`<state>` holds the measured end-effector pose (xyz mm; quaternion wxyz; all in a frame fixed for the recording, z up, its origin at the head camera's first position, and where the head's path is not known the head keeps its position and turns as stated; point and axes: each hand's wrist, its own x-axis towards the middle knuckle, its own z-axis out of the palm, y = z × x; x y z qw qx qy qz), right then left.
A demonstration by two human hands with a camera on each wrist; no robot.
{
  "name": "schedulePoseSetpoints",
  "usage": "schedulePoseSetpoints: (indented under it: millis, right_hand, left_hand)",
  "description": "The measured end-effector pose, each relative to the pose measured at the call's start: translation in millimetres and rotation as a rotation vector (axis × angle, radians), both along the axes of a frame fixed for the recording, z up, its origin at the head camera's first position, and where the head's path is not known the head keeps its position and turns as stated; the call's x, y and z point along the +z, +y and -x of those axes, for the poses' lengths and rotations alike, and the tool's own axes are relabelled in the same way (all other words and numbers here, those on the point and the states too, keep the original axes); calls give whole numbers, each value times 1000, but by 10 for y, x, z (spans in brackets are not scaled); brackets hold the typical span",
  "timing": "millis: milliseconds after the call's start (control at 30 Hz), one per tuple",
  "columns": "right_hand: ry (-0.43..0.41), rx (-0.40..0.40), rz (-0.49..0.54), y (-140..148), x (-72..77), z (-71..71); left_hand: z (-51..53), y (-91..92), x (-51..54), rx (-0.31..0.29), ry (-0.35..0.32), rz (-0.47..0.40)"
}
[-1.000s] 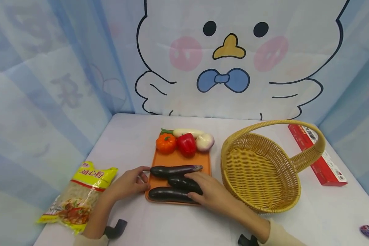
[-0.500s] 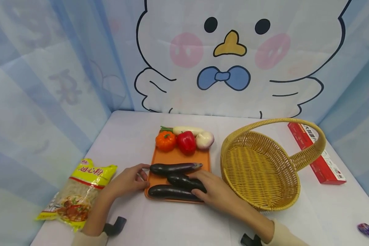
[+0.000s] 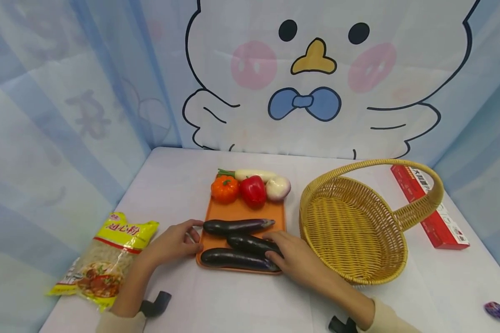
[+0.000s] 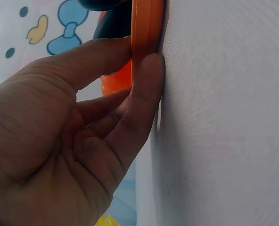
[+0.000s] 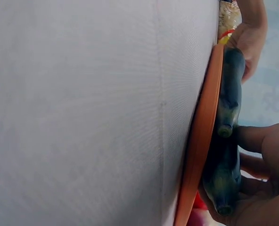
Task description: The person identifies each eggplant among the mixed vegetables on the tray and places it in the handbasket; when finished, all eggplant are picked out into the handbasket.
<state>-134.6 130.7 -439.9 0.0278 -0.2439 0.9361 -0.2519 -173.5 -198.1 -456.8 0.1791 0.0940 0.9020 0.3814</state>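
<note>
Three dark eggplants lie across the near half of an orange tray [image 3: 246, 212]. My right hand [image 3: 302, 261] grips the right end of the middle eggplant [image 3: 250, 244]; in the right wrist view the thumb and fingers lie on either side of this eggplant [image 5: 223, 181]. The near eggplant [image 3: 237, 260] and the far eggplant [image 3: 235, 226] lie beside it. At the tray's left edge is my left hand [image 3: 172, 243], and in the left wrist view its thumb and fingers pinch the tray's rim [image 4: 146, 28].
An orange pumpkin [image 3: 225, 189], red bell pepper [image 3: 253, 192], white-purple round vegetable [image 3: 278, 188] and white radish [image 3: 254, 175] sit at the tray's far end. A wicker basket [image 3: 354, 231] stands right, before a red box [image 3: 441, 226]. A noodle bag [image 3: 112, 259] lies left; a lollipop [image 3: 497, 311] lies far right.
My right hand has slid slightly right along the eggplants, and more of the middle and near eggplants' right ends shows. The left hand stays at the tray's edge. The head view has tilted slightly.
</note>
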Motion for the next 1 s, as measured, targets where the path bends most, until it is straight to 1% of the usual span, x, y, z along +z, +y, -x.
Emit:
schedulePoseSetpoints:
  millis: [200, 467, 600, 800, 900, 1000]
  right_hand:
    - [16, -5, -28, 2, -5, -29]
    - [54, -16, -57, 14, 16, -168]
    - [94, -6, -75, 31, 28, -217]
    - [155, -2, -100, 61, 17, -250]
    - [173, -8, -104, 72, 8, -255]
    - [175, -23, -108, 81, 6, -260]
  left_hand:
    - [-2, 0, -8, -4, -1, -6]
    - [5, -4, -2, -21, 7, -2]
    - [11, 2, 14, -19, 3, -1]
    - [-1, 12, 49, -17, -8, 1]
    - [-13, 10, 60, -27, -7, 3]
    - [-22, 10, 66, -23, -9, 3]
